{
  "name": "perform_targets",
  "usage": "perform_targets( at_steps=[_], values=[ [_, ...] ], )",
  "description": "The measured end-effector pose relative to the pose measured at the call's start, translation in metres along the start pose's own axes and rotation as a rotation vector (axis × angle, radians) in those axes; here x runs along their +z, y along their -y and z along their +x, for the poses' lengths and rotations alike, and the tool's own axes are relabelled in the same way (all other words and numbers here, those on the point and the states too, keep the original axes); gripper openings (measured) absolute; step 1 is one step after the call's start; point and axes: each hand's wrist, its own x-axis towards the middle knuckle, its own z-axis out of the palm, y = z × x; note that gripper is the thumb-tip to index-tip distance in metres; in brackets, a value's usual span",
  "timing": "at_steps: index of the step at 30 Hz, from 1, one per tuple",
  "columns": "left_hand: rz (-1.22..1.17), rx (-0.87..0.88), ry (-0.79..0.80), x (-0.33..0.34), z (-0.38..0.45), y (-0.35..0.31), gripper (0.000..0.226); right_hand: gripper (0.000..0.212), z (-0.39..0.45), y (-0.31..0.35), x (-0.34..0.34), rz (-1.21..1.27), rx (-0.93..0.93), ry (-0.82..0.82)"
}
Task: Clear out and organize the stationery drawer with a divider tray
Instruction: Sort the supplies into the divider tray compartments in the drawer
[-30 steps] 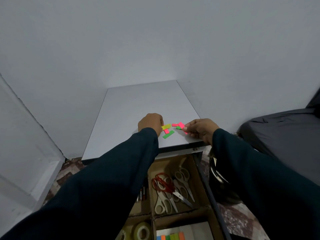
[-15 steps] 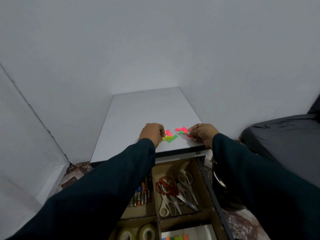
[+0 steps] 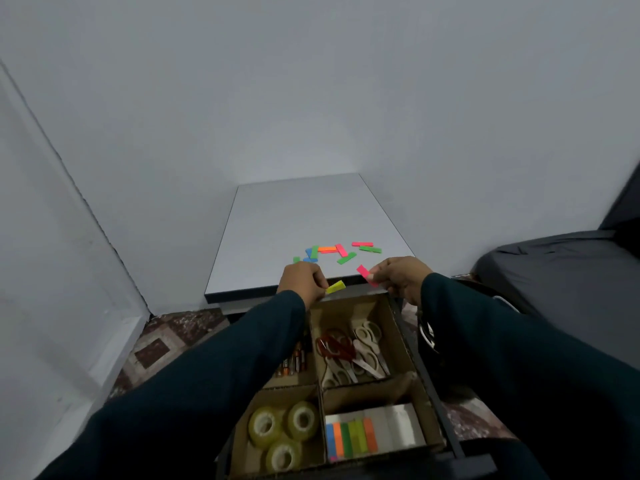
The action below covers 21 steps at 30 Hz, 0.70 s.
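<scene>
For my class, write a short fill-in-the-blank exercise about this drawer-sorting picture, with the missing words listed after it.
1. The left hand pinches a small ____ paper sticky tab.
2. The right hand pinches a small ____ paper sticky tab.
3. The cardboard divider tray holds ____ clear tape rolls in its near-left compartment.
4. The pile of metal scissors lies in the far-____ compartment.

Missing words: yellow; pink; three; right

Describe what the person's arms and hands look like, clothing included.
Both arms wear long, dark teal-blue sleeves of plain cloth that reach the wrists, with no pattern or marking to be seen. The left hand and right hand are bare: no gloves, and no ring or watch shows.
</scene>
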Motion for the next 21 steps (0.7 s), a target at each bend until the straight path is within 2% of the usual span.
perform_targets(
  at_steps=[15,19,21],
  values=[
    [-0.275,-0.242,0.109,0.046,-0.099,0.045,0.027,0.013,-0.066,-0.087,0.012,-0.314,0.076,0.145],
    [-0.337,-0.252,0.122,0.048,-0.111,0.052,0.022,0.021,-0.067,-0.124,0.018,-0.513,0.121,0.107],
    [-0.353,-0.257,0.122,0.047,-0.115,0.056,0.021,0.016,-0.065,-0.142,0.023,-0.573,0.154,0.086]
  ],
)
